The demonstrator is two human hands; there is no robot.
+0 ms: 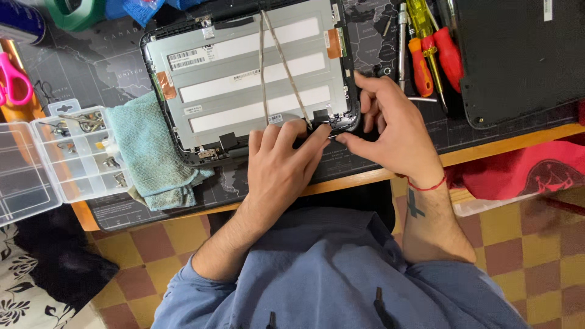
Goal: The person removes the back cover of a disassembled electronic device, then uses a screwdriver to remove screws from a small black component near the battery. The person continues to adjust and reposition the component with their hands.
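Note:
A laptop screen panel (244,55) lies back-side up in its black lid frame, with two thin flat cables (277,55) running down its silver back. My left hand (280,161) rests at the panel's near edge, its fingertips pressed on the black hinge corner (323,119). My right hand (393,131) is at the same near right corner, with thumb and forefinger pinched together on something tiny and metallic next to the left fingertips; what it is cannot be made out.
A teal cloth (146,152) lies under the panel's left side. A clear compartment box (55,158) with small screws sits at the left. Red and yellow screwdrivers (429,52) lie at the upper right beside a black laptop base (518,55). Pink scissors (13,79) are at far left.

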